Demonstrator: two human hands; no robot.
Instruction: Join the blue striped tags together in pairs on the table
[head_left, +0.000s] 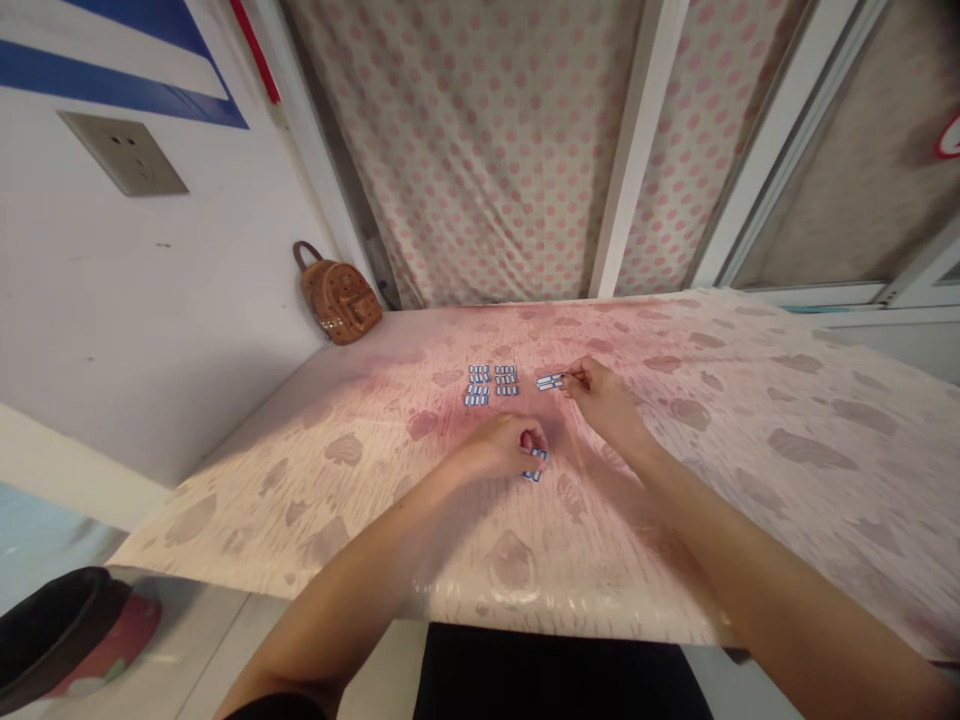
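The table (750, 480) fills most of what I see, covered by a pale cloth printed with brownish leaf shapes; behind it, at twelve o'clock, hangs a pink-dotted curtain (487, 150); at ten o'clock a small brown backpack (341, 300) leans against the white wall (150, 320), with a wall socket (124, 152) higher up at eleven o'clock.

My right hand (604, 398) reaches out toward one o'clock of the table's middle; its fingertips are pinched on a small blue-and-white tile (550, 381), which lies on or just above the cloth; I cannot tell which. My left hand (508, 445) rests nearer to me, fingers curled together around a small stack of tiles (535, 464); a couple of them peek out below my knuckles.

At eleven o'clock from my left hand lie the laid-out tiles (491, 385), in two short columns side by side; the tile in my right hand sits just to their right, apart from them, as if starting a third column. I judge the laying-out to be partly done: two columns down, a handful left in my left hand.

How many tiles my left hand hides I cannot tell; the markings on every tile are too small to read; a dark round object at eight o'clock is cut off by the frame's edge.
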